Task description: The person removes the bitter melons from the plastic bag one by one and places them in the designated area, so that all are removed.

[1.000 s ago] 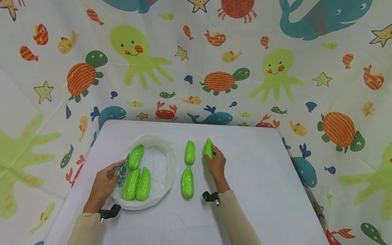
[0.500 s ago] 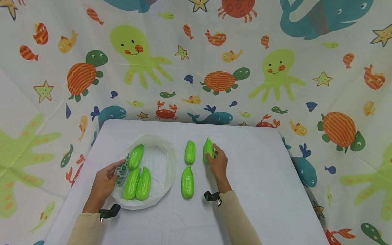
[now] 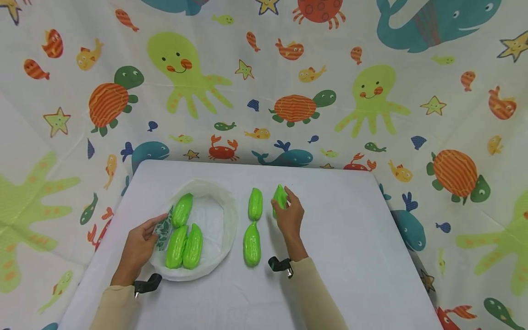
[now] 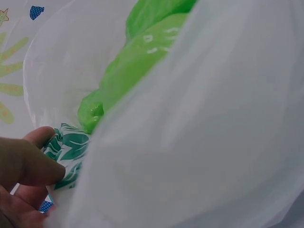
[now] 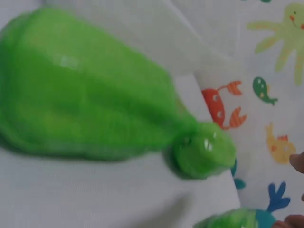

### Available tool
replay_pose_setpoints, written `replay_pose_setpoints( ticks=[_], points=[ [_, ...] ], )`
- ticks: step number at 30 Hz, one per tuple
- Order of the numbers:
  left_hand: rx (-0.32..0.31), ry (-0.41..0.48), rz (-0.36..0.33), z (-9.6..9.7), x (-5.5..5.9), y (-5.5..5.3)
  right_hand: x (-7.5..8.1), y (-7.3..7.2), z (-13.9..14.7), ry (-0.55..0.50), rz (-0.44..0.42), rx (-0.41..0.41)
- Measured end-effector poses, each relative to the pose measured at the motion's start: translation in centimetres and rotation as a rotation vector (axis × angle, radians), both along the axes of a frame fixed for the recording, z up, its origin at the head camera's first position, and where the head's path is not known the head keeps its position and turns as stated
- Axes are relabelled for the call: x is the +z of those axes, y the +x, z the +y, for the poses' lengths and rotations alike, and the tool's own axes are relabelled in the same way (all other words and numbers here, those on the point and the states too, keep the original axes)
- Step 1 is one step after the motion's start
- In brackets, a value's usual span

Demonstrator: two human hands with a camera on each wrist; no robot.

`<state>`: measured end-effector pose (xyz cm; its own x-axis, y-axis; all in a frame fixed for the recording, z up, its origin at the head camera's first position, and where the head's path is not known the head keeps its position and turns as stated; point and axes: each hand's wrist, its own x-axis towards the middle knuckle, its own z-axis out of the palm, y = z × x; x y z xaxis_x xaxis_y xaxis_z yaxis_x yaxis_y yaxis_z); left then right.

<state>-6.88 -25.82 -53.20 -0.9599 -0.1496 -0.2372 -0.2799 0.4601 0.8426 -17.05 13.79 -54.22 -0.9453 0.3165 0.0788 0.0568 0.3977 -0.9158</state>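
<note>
On the left, a white plastic bag (image 3: 224, 247) lies open with its edge forming a round rim. My left hand (image 3: 138, 247) pinches its green-printed part (image 4: 71, 147) between thumb and fingers. Several glossy green gourd-shaped pieces (image 3: 182, 211) rest inside the bag. To its right, two more, a shorter green piece (image 3: 255, 204) and a longer green piece (image 3: 252, 245), lie end to end on the table. Another green piece (image 3: 280, 196) stands between the thumb and fingers of my right hand (image 3: 290, 215), which grips it from both sides.
A white cloth covers the table (image 3: 346, 238). Behind and beside it hangs a sea-animal printed curtain (image 3: 255, 82). Small black wrist cameras, one on the left (image 3: 148, 284) and one on the right (image 3: 279, 264), sit near the sleeves.
My right hand has shifted slightly left, its thumb and fingers now higher around the green piece. The left hand and bag keep their places.
</note>
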Motion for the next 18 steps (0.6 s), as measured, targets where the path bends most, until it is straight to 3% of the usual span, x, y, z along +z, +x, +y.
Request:
replay_pose_setpoints(
  ticks=[18],
  points=[
    [0.013,0.006,-0.013,0.1,-0.2,-0.1,3.5,2.9,-9.6,-0.122,0.08,0.232]
  ],
)
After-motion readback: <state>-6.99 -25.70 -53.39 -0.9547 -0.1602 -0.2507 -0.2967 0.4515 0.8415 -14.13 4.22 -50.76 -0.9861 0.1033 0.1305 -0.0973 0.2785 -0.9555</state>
